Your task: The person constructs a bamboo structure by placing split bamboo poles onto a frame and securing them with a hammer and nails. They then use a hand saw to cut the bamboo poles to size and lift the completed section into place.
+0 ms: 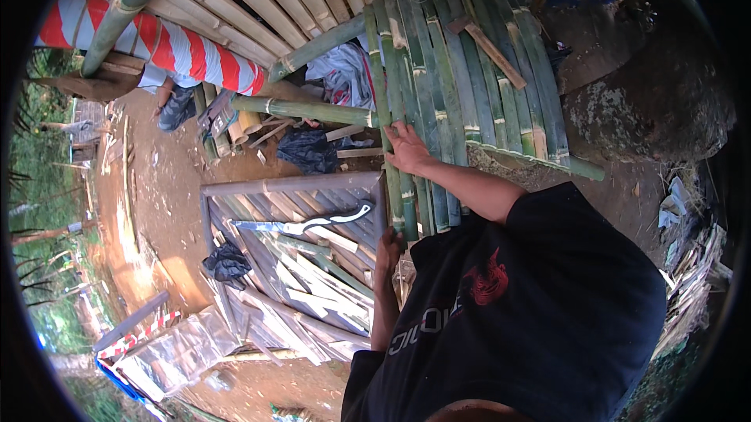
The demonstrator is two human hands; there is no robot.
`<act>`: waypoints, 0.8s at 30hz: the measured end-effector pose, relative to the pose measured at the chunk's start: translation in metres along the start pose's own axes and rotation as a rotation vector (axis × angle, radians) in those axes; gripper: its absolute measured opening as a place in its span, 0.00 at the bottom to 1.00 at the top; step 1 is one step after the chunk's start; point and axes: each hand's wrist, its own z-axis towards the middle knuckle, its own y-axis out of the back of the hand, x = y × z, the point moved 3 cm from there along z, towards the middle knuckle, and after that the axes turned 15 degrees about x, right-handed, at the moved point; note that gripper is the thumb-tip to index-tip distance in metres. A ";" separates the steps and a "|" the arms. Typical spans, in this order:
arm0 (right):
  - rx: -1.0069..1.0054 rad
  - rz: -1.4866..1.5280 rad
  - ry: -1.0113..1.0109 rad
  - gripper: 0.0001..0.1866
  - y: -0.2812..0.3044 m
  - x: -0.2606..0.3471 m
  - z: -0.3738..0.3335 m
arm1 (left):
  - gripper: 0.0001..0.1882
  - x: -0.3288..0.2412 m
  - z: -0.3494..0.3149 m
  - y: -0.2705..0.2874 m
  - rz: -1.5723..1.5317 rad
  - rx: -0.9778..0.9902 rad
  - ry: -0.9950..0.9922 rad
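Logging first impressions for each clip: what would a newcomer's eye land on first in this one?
Most likely the panel of green split bamboo slats fanning across the upper middle, with the right hand laid flat on its near edge. Next, the large knife with a black and white handle lying on a grey slatted frame at centre left, close to the left hand. A red and white striped pole crosses the upper left.

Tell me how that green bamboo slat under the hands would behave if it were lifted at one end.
The green bamboo slat is long and narrow, so it would probably flex a little yet stay stiff. Its split, glossy skin looks smooth, perhaps slippery. The right hand presses it flat and the left hand grips its near end; being half-round, it seems unlikely to roll.
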 end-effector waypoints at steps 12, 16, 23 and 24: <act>-0.042 0.005 0.027 0.38 -0.002 -0.002 0.001 | 0.12 0.015 0.006 0.001 0.040 -0.016 0.023; -0.033 0.003 0.025 0.38 0.002 0.000 -0.001 | 0.12 0.022 0.009 0.001 0.087 -0.055 0.051; -0.019 0.015 0.013 0.38 0.003 -0.002 -0.003 | 0.20 0.007 -0.015 -0.009 -0.133 -0.153 0.056; -0.034 0.050 0.031 0.37 0.005 0.000 -0.003 | 0.21 -0.001 -0.026 -0.014 -0.258 -0.174 0.097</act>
